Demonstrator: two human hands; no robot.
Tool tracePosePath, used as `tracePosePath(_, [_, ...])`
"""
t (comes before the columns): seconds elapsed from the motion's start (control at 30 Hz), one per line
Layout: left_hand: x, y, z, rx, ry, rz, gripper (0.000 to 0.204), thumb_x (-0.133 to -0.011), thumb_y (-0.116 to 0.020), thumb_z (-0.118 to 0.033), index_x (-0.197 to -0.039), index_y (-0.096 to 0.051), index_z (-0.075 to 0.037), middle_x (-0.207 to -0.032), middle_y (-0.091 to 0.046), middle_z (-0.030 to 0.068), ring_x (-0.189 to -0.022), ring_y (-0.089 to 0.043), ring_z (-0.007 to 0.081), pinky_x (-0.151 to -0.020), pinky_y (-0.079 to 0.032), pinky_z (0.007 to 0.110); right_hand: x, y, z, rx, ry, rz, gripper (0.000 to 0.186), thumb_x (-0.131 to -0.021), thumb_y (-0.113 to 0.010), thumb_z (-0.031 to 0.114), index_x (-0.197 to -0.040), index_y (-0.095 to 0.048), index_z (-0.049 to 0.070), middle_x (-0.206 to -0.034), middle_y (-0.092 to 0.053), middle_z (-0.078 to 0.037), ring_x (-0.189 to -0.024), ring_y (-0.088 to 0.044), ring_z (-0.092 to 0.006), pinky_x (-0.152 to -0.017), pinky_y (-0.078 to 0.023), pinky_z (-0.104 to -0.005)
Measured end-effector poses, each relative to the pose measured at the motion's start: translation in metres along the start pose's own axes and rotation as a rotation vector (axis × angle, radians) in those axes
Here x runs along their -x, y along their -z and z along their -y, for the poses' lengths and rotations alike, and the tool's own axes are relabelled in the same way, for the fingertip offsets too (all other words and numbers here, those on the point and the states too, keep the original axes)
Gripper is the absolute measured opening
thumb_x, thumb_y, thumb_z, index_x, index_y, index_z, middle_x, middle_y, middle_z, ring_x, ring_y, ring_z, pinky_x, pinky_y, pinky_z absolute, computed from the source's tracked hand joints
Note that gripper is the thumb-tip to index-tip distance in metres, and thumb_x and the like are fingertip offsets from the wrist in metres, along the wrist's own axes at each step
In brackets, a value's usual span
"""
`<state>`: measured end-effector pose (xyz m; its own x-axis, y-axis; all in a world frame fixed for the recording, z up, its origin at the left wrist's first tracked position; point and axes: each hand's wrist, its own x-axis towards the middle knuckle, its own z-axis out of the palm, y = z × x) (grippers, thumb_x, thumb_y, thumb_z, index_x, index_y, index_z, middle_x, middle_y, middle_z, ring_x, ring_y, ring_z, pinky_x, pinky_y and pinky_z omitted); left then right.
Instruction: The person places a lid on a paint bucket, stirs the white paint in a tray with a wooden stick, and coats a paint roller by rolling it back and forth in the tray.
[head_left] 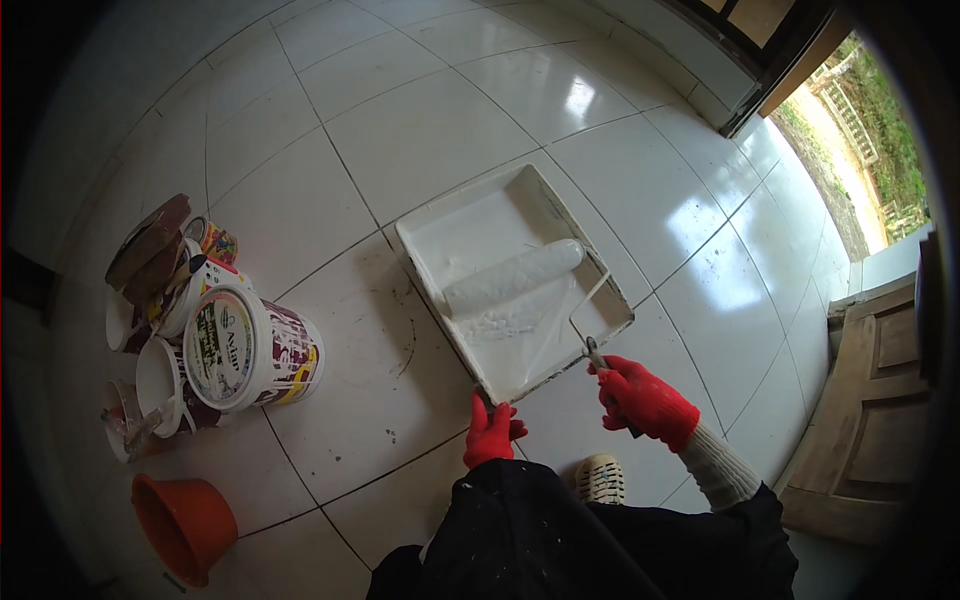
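A white paint tray (455, 212) lies on the tiled floor in front of me, with white paint coating its inside. Across it rests a paint roller (515, 275), its sleeve wet with white paint and its wire frame bending over the tray's right side. My right hand (645, 402), in a red glove, is closed round the roller's handle, just outside the near right corner. At the near left corner my left hand (490, 432), also red-gloved, grips the tray's rim with its fingers.
To the left stand a lidded paint bucket (285, 350), several open tubs, a small can (212, 240) and a paintbrush (150, 425). An orange bucket (185, 525) sits at the near left. A wooden door (880, 400) is at right, with a doorway outside beyond. My shoe (600, 480) shows below the tray.
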<state>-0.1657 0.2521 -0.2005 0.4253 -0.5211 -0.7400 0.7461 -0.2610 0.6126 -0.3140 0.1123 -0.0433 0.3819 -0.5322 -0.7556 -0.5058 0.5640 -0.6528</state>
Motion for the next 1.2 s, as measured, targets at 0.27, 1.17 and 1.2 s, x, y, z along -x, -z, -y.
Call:
tracePosePath(0.27, [0.008, 0.001, 0.002, -0.021, 0.010, -0.008, 0.071, -0.096, -0.064, -0.015, -0.155, -0.026, -0.009, -0.101, -0.064, 0.0098, -0.071, -0.063, 0.0144, -0.065, -0.060, 0.032, 0.060, 0.031, -0.009, 0.105, -0.146, 0.024, 0.037, -0.102, -0.042, 0.026, -0.126, -0.049, -0.002, -0.079, -0.045, 0.001, -0.067, -0.047, -0.0077, -0.072, -0.058, -0.0300])
tracePosePath(1.17, [0.006, -0.012, -0.013, -0.133, 0.028, -0.047, 0.067, -0.094, -0.065, -0.013, -0.154, -0.034, -0.017, -0.090, -0.069, 0.0092, -0.053, -0.059, 0.0131, -0.050, -0.053, 0.030, -0.005, 0.005, 0.008, 0.270, -0.345, -0.050, 0.037, -0.102, -0.046, 0.035, -0.119, -0.050, 0.002, -0.081, -0.048, -0.004, -0.073, -0.057, -0.0125, -0.073, -0.060, -0.0293])
tracePosePath(1.2, [0.006, -0.012, -0.014, -0.130, 0.029, -0.041, 0.069, -0.094, -0.067, -0.014, -0.154, -0.032, -0.016, -0.090, -0.070, 0.0087, -0.054, -0.059, 0.0129, -0.049, -0.052, 0.029, -0.011, 0.003, 0.011, 0.246, -0.299, -0.053, 0.037, -0.102, -0.046, 0.034, -0.120, -0.050, 0.003, -0.081, -0.048, -0.003, -0.072, -0.057, -0.0126, -0.072, -0.059, -0.0294])
